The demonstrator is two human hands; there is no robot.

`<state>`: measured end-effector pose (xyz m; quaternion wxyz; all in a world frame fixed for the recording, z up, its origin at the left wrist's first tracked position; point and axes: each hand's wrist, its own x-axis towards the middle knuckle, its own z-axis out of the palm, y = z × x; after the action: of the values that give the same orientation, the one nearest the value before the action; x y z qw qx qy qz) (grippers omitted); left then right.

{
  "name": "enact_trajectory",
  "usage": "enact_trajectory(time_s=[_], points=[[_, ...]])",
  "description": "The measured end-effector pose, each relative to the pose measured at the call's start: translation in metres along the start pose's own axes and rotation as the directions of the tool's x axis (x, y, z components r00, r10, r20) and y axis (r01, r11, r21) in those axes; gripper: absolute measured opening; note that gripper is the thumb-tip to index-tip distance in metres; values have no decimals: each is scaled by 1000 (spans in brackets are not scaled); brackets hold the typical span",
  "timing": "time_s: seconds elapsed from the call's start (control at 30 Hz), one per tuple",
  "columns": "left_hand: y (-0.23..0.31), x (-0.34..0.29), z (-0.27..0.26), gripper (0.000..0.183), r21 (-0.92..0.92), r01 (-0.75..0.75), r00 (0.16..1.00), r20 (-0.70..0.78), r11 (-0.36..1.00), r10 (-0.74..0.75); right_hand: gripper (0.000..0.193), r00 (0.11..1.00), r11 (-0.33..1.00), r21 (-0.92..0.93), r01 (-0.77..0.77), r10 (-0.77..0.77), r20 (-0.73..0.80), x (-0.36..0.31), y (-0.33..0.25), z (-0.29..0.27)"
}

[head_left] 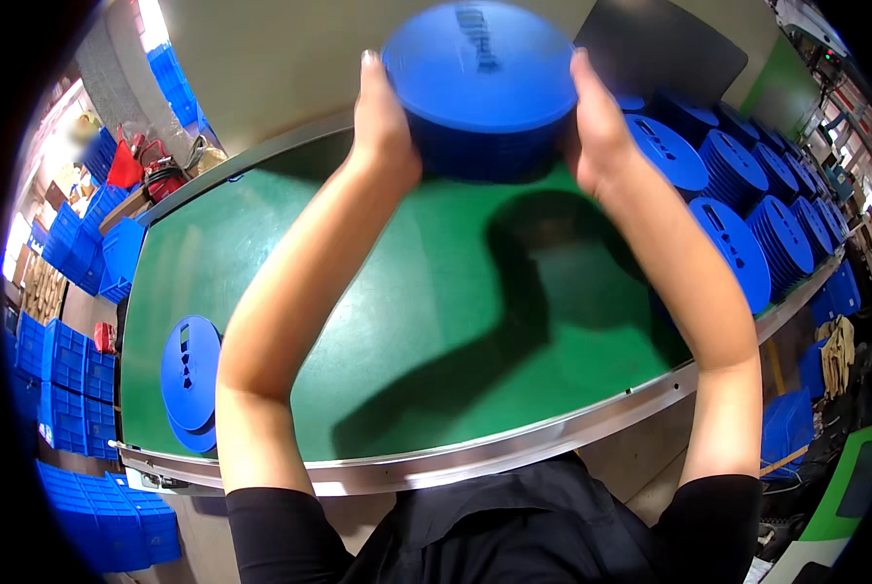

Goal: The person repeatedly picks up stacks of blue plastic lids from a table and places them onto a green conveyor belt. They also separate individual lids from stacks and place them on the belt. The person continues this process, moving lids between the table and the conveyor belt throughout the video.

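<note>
Between my two hands is a stack of round blue discs (485, 73), lifted above the far part of the green work surface. My left hand (384, 122) presses on its left side, fingers pointing up and partly hidden. On the opposite side my right hand (597, 127) grips the stack the same way. The top disc has a dark slot-like pattern, blurred by motion. To the right of my right hand, several similar stacks of blue discs (731, 248) stand in rows. Two loose blue discs (190, 375) overlap near the left end of the surface.
The green surface (387, 370) has a metal edge (514, 443) along its near side. A dark panel (662, 54) leans behind the right-hand stacks. Blue crates (76, 375) are piled at the left, past the table end. A green-framed machine (859, 487) shows at lower right.
</note>
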<state>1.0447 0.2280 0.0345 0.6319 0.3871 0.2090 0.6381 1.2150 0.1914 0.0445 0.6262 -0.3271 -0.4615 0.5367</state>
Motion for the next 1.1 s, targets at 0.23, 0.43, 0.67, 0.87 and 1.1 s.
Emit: enact_trajectory(time_s=[0.23,0.43,0.67,0.87,1.1], points=[[11,94,16,64,128,101,994,-45,987,-96,68,957,969,211,-126,63,282,123,-18,-9],[-2,126,-15,75,165,275,962,-45,947,-271,64,963,968,-58,-243,233,-134,144,-5,-20],[-31,162,-57,80,284,198,949,183,938,-256,53,984,965,-254,-65,21,-175,163,44,-68],[-68,173,-82,75,547,50,990,84,836,-114,47,951,959,-239,155,-211,-227,174,85,-101],[-112,160,-112,70,316,287,957,-42,904,-289,70,931,894,-261,-365,351,-99,143,100,-104]])
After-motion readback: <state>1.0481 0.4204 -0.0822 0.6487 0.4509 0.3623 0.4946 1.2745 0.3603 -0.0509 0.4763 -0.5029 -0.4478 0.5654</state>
